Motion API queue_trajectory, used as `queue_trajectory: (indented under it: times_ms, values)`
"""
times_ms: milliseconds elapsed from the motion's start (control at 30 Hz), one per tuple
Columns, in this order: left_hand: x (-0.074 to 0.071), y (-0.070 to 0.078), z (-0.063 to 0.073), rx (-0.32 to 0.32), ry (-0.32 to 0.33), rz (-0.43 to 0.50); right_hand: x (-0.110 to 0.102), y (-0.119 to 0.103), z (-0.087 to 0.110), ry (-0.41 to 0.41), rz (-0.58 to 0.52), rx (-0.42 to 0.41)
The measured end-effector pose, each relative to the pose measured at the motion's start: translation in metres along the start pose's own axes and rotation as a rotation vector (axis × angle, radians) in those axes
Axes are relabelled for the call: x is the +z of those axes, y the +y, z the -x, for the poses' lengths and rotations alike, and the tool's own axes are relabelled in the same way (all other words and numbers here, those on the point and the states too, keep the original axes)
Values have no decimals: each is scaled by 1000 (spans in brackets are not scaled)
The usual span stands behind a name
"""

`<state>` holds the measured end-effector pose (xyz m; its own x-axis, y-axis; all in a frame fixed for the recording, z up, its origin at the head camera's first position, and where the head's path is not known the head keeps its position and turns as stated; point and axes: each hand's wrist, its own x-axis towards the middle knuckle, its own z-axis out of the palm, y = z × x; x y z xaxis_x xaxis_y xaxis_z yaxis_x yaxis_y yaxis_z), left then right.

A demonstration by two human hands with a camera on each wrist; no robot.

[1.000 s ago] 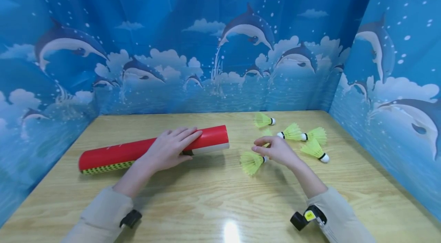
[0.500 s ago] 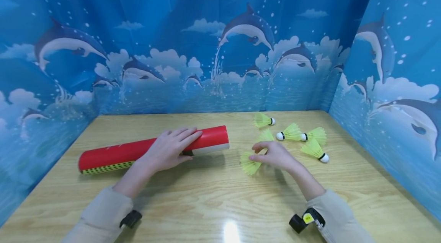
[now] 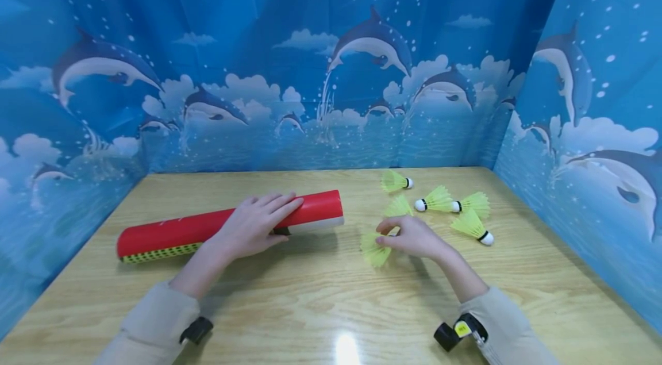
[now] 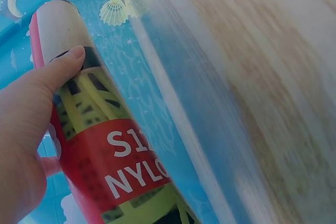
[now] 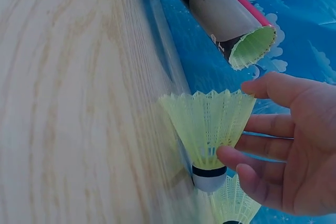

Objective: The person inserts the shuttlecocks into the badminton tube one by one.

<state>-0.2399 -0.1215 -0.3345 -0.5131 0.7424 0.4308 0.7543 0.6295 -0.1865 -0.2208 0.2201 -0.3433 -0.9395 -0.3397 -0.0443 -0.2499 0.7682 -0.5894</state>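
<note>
On the left, my left hand [image 3: 256, 221] grips a red shuttlecock tube [image 3: 176, 233] lying slanted on the table. In the left wrist view my thumb lies over the tube's dark band, above its printed label. The tube's open end [image 5: 253, 48] faces my right hand and shows in the right wrist view. My right hand [image 3: 414, 235] is over a yellow shuttlecock [image 5: 210, 124], fingers curled about it. Its thumb is by the skirt, and the white cork is partly hidden in the head view. Another shuttlecock [image 3: 399, 206] lies just behind this hand.
Several more yellow shuttlecocks are on the right: one at the back [image 3: 395, 181], two nose to tail [image 3: 438, 198], and one nearer [image 3: 469, 222]. A dolphin-print curtain [image 3: 310, 123] encloses the wooden table [image 3: 289, 307] at the back and sides.
My right hand has moved slightly left and down onto the near shuttlecock, whose cork it now partly covers. That shuttlecock has shifted a little. The left hand and tube have stayed in place.
</note>
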Motion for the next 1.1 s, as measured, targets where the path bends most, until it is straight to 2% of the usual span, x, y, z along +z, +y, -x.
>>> queue_trajectory:
  times_ms: [267, 1100]
  values:
    - [0, 0, 0, 9, 7, 0, -5, 0, 3, -8, -97, 26]
    - [-1, 2, -2, -3, -8, 2, -17, 3, 6, 139, -97, -17]
